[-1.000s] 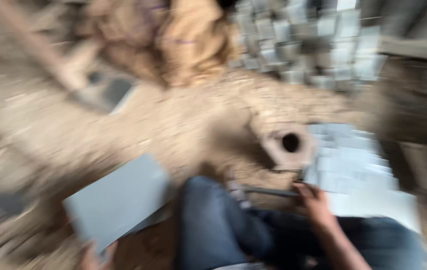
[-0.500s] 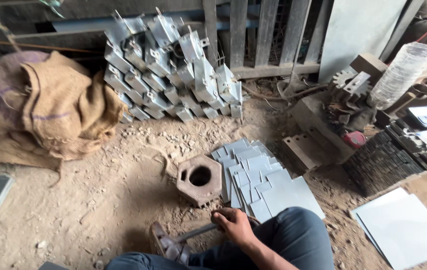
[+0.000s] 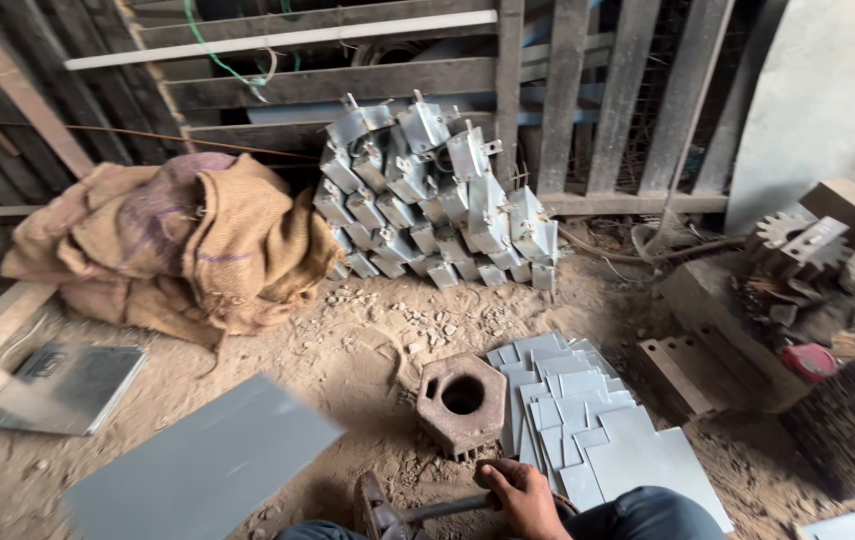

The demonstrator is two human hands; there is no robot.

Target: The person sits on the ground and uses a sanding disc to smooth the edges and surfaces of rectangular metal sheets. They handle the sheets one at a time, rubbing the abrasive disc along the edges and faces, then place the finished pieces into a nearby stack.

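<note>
Hammer (image 3: 417, 512) at near edge, right hand (image 3: 525, 497) wrapped around its handle; left hand out of view. Just beyond sits the rusty hexagonal block (image 3: 462, 403) (hole upward), flat grey plates (image 3: 587, 425) fanned to its right. Judged: between blows; next needs a plate set on the block.

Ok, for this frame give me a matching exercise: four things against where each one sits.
Things:
1. burlap sacks
2. stack of bent metal brackets
3. hexagonal metal block with a hole
4. right hand

Places:
A. bottom edge, gripping a hammer handle
B. left, beside the wooden wall
C. dirt floor, touching the flat grey plates
D. against the slatted fence at the back

Pairs: 1-B, 2-D, 3-C, 4-A
</note>
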